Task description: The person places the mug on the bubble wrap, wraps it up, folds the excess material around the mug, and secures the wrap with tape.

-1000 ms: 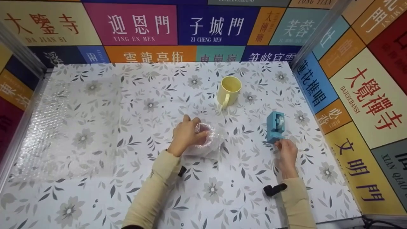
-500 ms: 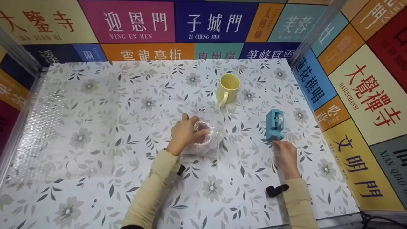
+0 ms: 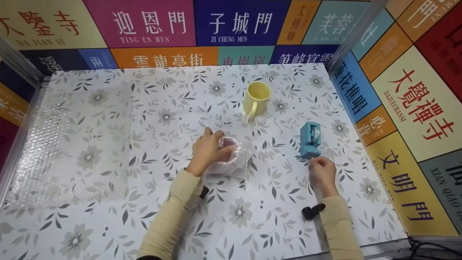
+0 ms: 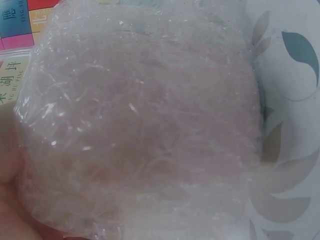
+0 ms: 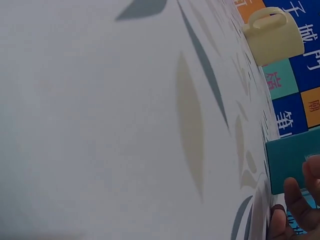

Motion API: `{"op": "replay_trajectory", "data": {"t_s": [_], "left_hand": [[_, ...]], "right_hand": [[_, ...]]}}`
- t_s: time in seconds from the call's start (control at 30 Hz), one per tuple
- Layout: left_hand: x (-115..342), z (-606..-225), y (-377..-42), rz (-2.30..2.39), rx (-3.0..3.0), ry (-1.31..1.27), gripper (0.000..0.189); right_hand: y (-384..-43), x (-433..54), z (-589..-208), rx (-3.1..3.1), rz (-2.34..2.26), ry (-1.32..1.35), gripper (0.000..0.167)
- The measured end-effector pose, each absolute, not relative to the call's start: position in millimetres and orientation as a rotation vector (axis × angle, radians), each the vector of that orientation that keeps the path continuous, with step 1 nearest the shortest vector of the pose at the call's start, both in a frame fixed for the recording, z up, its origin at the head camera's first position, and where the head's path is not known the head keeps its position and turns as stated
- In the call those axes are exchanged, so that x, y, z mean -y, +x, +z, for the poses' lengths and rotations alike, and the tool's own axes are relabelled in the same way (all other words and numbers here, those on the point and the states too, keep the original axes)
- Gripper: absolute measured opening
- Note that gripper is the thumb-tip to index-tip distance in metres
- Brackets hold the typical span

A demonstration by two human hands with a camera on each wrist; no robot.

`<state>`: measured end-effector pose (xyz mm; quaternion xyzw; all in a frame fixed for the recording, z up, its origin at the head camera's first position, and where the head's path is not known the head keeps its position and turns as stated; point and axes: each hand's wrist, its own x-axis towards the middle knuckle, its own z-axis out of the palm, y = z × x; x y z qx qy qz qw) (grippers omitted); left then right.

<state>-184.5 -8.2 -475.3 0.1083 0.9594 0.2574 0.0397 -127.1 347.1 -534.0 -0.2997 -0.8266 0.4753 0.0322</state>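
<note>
My left hand (image 3: 207, 148) grips a bubble-wrapped cup (image 3: 231, 168), with the thumb inside its pinkish opening and the fingers around the outer side. The wrapped cup (image 4: 145, 120) fills most of the left wrist view, its pink wall showing through the clear wrap. At the right, my right hand (image 3: 324, 175) is at the near end of a blue tape dispenser (image 3: 309, 141). Its thumb and finger pinch what looks like the tape's free end, a small clear edge by the fingers (image 5: 295, 200) in the right wrist view. The dispenser stands on the table, its clear roll facing right.
A yellow mug (image 3: 257, 99) stands upright behind the wrapped cup, handle toward me. Flat bubble wrap (image 3: 68, 144) covers the left part of the flower-patterned table (image 3: 169, 141). Printed panels (image 3: 238, 25) wall the back and sides.
The head view has shifted slightly. The right fingertips have moved a little at the dispenser's near end. My left hand keeps the same grip on the wrapped cup.
</note>
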Motion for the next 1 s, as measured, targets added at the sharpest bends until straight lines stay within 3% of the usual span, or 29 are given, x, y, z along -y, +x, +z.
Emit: {"op": "replay_trajectory", "data": {"t_s": [0.4,0.67,1.0], "left_hand": [[8.9,-475.1,-184.6,0.78,-2.928,0.323,0.051],[6.8,-474.4,-185.3,0.788,-2.92,0.342,0.05],[10.0,-475.0,-185.2,0.772,-2.937,0.332,0.053]], "right_hand": [[-124.2,-344.5,-546.4,2.691,1.225,-0.742,0.019],[-113.7,-349.2,-524.1,2.861,1.298,-0.682,0.025],[-116.3,-317.2,-476.6,2.838,1.406,-0.121,0.019]]}}
